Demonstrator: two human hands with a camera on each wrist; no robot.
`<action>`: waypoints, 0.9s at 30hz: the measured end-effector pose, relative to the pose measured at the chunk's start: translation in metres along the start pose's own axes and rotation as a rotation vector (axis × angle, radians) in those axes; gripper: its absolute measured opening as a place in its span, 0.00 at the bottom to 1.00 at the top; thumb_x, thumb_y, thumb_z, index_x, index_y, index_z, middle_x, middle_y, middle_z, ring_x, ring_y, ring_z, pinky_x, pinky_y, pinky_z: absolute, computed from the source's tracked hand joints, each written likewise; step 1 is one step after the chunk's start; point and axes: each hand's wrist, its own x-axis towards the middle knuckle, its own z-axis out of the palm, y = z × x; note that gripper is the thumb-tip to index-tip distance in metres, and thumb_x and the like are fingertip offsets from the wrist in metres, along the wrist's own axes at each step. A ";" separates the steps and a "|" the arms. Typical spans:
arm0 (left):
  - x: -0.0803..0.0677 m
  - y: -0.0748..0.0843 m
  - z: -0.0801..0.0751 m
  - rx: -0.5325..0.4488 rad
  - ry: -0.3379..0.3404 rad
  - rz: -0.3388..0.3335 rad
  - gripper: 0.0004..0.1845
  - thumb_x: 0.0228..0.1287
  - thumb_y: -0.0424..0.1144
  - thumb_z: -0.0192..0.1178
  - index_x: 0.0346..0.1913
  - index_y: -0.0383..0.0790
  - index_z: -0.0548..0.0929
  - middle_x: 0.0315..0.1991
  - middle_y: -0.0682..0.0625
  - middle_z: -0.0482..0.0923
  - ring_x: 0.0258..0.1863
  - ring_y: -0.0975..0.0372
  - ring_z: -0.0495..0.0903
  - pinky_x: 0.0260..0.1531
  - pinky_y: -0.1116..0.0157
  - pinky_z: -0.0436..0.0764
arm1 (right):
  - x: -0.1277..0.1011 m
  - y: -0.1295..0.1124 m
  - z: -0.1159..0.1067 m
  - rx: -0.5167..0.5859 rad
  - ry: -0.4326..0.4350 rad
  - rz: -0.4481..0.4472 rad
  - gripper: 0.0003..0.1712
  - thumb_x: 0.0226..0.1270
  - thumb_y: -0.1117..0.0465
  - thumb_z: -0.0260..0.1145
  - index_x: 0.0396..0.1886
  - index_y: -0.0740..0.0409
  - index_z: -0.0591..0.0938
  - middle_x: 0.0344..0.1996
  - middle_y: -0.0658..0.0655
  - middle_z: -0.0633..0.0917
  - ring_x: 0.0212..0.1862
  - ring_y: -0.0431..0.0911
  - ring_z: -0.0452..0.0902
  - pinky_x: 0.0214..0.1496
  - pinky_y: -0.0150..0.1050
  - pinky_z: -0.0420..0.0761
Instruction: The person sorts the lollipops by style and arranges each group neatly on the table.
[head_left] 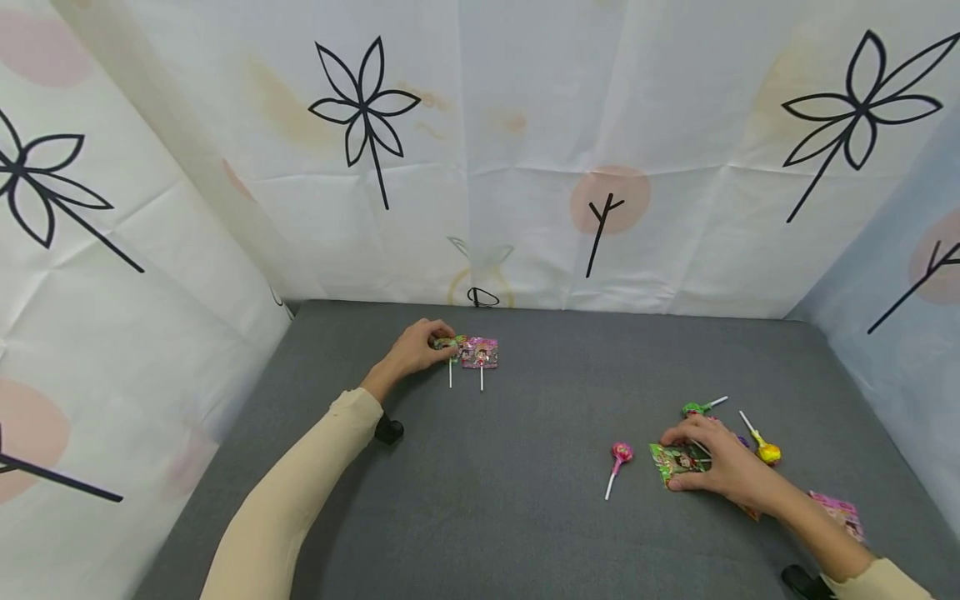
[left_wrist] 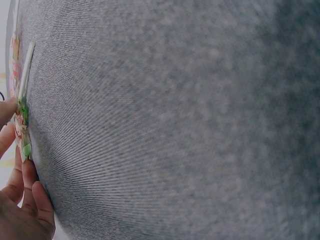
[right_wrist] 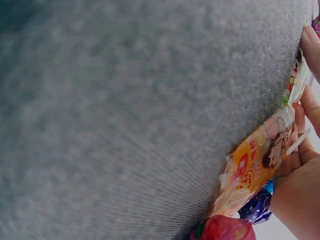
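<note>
At the back of the table, my left hand (head_left: 421, 348) pinches a flat lollipop in a green wrapper (left_wrist: 23, 125), its white stick toward me. Right beside it lies a flat lollipop in a pink wrapper (head_left: 480, 353). Toward the right, my right hand (head_left: 716, 467) grips a flat lollipop in a green packet (head_left: 670, 461), thumb at the near edge and fingers at the far one. Under that wrist an orange packet (right_wrist: 260, 155) shows, partly hidden in the head view. A purple-wrapped lollipop (right_wrist: 257, 206) sits behind it.
Left of the right hand lies a pink ball lollipop (head_left: 622, 452). Beyond that hand are a green lollipop (head_left: 694, 409) and a yellow one (head_left: 768, 452). Another pink packet (head_left: 838, 512) lies by the right forearm. A patterned white cloth (head_left: 525, 125) walls the grey table (head_left: 480, 483).
</note>
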 end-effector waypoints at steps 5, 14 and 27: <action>0.000 0.002 0.000 -0.008 0.007 0.001 0.15 0.69 0.42 0.69 0.53 0.40 0.84 0.49 0.44 0.78 0.48 0.49 0.77 0.51 0.48 0.76 | 0.001 -0.001 0.000 -0.081 -0.003 0.004 0.27 0.45 0.51 0.86 0.45 0.47 0.84 0.44 0.46 0.79 0.47 0.43 0.71 0.46 0.52 0.66; 0.000 0.001 0.001 0.003 -0.001 -0.013 0.15 0.69 0.43 0.68 0.53 0.41 0.84 0.50 0.43 0.78 0.49 0.49 0.77 0.51 0.49 0.76 | 0.004 -0.006 -0.001 -0.069 -0.021 0.047 0.22 0.46 0.52 0.85 0.39 0.43 0.82 0.44 0.47 0.78 0.48 0.52 0.70 0.44 0.54 0.67; -0.001 0.001 0.000 0.000 0.001 0.001 0.15 0.70 0.43 0.68 0.53 0.40 0.84 0.49 0.44 0.77 0.48 0.50 0.78 0.50 0.49 0.76 | 0.006 -0.005 -0.002 0.056 -0.044 0.087 0.22 0.49 0.54 0.84 0.40 0.46 0.81 0.44 0.48 0.79 0.48 0.43 0.74 0.55 0.80 0.52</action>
